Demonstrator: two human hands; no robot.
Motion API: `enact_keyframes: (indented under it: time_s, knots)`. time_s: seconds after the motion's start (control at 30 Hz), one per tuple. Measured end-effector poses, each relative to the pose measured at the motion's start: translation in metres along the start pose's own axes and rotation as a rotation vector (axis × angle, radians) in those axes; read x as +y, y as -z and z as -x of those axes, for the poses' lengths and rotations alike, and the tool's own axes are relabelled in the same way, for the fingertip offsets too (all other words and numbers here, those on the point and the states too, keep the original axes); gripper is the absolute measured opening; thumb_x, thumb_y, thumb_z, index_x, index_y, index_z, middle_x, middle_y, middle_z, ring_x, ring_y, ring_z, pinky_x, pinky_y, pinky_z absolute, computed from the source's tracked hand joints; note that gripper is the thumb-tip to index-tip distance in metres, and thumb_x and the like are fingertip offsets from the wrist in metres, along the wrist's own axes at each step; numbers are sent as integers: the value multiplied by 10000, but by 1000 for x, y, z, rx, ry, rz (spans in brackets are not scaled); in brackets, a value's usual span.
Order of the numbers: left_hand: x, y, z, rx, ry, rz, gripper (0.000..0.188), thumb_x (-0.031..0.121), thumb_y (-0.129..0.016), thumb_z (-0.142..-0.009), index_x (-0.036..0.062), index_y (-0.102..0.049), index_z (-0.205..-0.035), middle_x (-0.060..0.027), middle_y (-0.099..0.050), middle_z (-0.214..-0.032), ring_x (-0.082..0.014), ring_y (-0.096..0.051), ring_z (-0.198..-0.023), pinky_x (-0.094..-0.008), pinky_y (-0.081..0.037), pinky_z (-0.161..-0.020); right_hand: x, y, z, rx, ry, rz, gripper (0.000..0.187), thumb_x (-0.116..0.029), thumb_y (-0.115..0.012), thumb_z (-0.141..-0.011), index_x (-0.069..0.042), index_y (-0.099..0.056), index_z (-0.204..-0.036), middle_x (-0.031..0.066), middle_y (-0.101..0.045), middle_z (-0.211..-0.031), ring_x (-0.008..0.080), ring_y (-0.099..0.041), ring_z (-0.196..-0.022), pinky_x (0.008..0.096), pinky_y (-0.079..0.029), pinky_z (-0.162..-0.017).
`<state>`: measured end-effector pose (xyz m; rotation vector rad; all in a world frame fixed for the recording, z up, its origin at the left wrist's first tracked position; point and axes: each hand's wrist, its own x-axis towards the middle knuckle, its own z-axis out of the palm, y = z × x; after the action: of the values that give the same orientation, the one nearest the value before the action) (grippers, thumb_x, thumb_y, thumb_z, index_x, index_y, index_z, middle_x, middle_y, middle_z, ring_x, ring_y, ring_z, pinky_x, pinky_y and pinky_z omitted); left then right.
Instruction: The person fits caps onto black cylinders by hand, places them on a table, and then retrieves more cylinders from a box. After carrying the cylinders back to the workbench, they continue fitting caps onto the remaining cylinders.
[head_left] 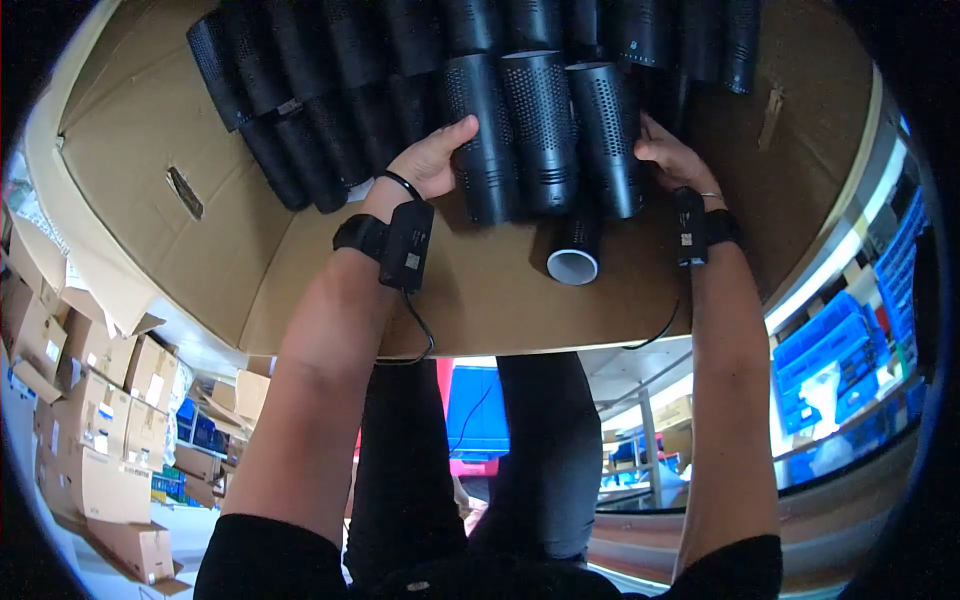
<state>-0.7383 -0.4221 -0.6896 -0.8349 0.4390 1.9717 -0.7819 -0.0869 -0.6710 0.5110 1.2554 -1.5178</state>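
Observation:
Side by side between my two hands stand three black perforated cylinders, a left one (pixel 484 150), a middle one (pixel 541 130) and a right one (pixel 607 140). My left hand (pixel 436 160) grips the row's left side, thumb up against the left cylinder. On the opposite side my right hand (pixel 674 162) clasps the right cylinder, its fingers partly hidden behind it. Beneath the row, another black cylinder (pixel 574 250) shows its pale round end. Both wrists carry a black strapped device with a cable.
A large cardboard box (pixel 330 290) surrounds my hands. Several more black cylinders (pixel 320 150) are stacked along its far side. Cardboard cartons (pixel 120 420) are piled at the left, blue plastic bins (pixel 830 360) stand at the right, and a blue box (pixel 478 410) shows below between my legs.

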Motion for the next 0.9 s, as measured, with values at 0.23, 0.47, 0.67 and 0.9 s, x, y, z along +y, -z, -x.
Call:
enact_keyframes:
  time_s: [0.23,0.47,0.67,0.9]
  knots:
    - [-3,-6,16,0,12,-78,598,224,-794,-727,56,-513,-1227,-67,-600,-1142,-239,-551,-1094,-430,-406,-1005,-15,-22,3,-1,48,-60,1101,-405,-823,-570,-5,-274,-1437,105,-443,-1383,234,-431,-1236,350,-275,-1079]
    - [6,-5,3,36,2,-55,680,218,-818,-698,56,-475,-1263,-77,-577,-1184,-240,-543,-1103,-428,-408,-1000,-30,-33,1,56,-108,-124,1009,-360,-810,-581,-17,-351,-1411,136,-509,-1312,237,-456,-1203,344,-295,-1060]
    - [3,8,7,44,-84,-68,610,261,-791,-741,22,-533,-1239,-111,-585,-1234,-261,-544,-1150,-419,-407,-1029,-40,-51,-3,18,-33,-68,1064,-339,-794,-498,-41,-350,-1418,103,-536,-1288,194,-553,-1116,284,-465,-882]
    - [1,-3,5,109,-93,-154,714,266,-802,-727,22,-456,-1302,-95,-555,-1260,-255,-514,-1172,-418,-389,-1036,-25,-44,-8,-22,18,-118,1003,-327,-789,-539,-36,-367,-1402,93,-577,-1219,138,-592,-1015,216,-473,-803]
